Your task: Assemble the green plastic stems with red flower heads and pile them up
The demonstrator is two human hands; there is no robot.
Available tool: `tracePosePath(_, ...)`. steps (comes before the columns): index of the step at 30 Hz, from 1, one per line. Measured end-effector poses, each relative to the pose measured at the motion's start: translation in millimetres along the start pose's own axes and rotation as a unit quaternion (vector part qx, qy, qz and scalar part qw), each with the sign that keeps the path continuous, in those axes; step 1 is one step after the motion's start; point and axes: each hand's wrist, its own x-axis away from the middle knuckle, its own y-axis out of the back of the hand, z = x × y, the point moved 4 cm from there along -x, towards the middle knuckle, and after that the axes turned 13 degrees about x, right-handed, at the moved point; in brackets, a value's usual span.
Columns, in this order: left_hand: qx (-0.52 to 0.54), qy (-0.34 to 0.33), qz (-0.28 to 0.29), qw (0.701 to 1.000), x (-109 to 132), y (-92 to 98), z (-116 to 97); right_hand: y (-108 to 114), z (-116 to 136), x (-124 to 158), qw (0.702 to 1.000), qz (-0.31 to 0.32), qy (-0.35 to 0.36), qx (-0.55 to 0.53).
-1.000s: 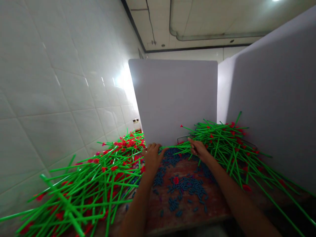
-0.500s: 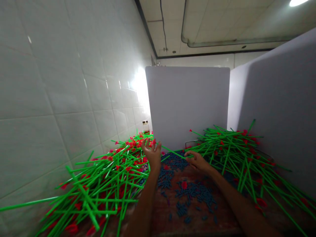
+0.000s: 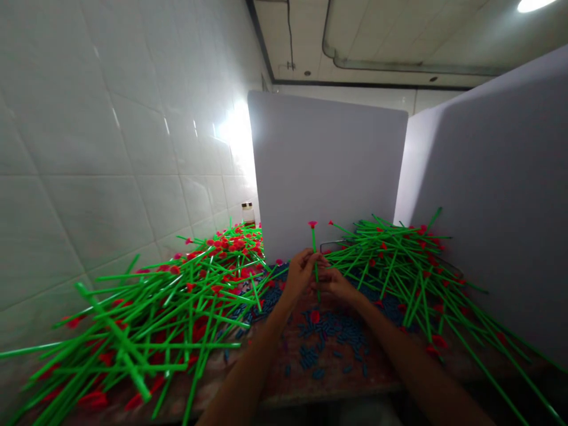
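While left hand (image 3: 300,273) and right hand (image 3: 336,285) pinch its lower shaft, the green stick (image 3: 314,244) stands upright before the white divider (image 3: 328,171). Likely light, thin, bendy; grip low, off the red cap (image 3: 312,225).

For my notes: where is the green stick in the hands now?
Head view, centre: the green stick stands upright, held by left hand and right hand, before the white board.

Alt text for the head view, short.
The left hand and right hand hold a red-tipped green stick upright over blue pieces scattered on a table. A left heap and right heap of like sticks flank them; white panels stand behind.
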Motion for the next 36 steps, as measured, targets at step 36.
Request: tracePosePath(36, -0.137, -0.024, 0.053, 0.989, 5.2, 18.7, 12.7, -14.2, -22.9, -1.5, 0.974, -0.199, -0.069, -0.084)
